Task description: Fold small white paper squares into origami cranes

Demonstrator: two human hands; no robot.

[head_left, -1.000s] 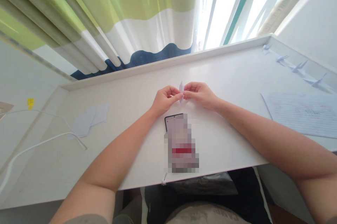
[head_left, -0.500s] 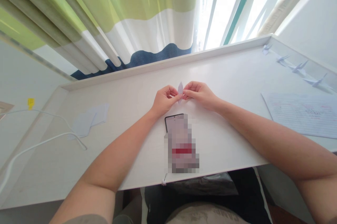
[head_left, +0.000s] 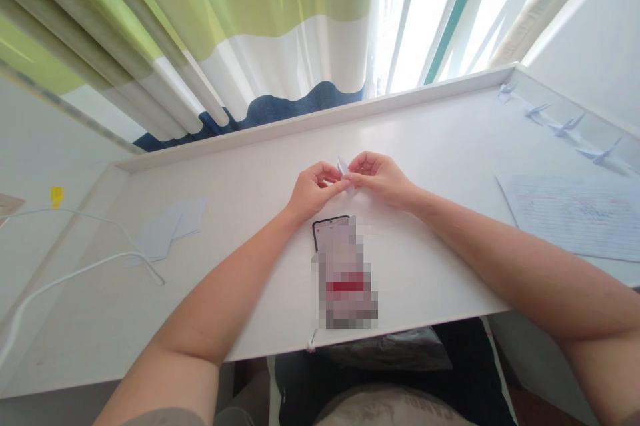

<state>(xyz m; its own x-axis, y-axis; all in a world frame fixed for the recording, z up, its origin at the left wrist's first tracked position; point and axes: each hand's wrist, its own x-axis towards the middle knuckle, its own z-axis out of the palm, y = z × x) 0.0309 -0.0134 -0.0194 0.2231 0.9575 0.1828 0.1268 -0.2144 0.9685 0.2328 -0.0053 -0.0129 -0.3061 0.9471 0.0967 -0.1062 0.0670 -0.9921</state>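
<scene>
A small piece of folded white paper (head_left: 343,165) is pinched between my two hands above the middle of the white desk (head_left: 265,319). My left hand (head_left: 316,187) grips it from the left, thumb on the near side and fingers curled. From the right, my right hand (head_left: 377,178) closes thumb and forefinger on the same paper. Its pointed top sticks up between the fingertips, tilted to the left, and its lower end shows below them. Part of the paper is hidden behind the fingers. Just in front of the hands lies a phone (head_left: 333,229), its screen partly blurred out.
At the left lie several white paper sheets (head_left: 163,233) beside a white cable (head_left: 90,269). Several folded paper figures (head_left: 565,126) line the right edge, with a written, lined paper pad (head_left: 565,213) nearer me. A raised rim (head_left: 240,137) runs along the back, below the curtain (head_left: 285,6).
The folded paper has gone from nearly upright to leaning left at the top. My fingertips have come closer together, the right hand slightly higher and further left.
</scene>
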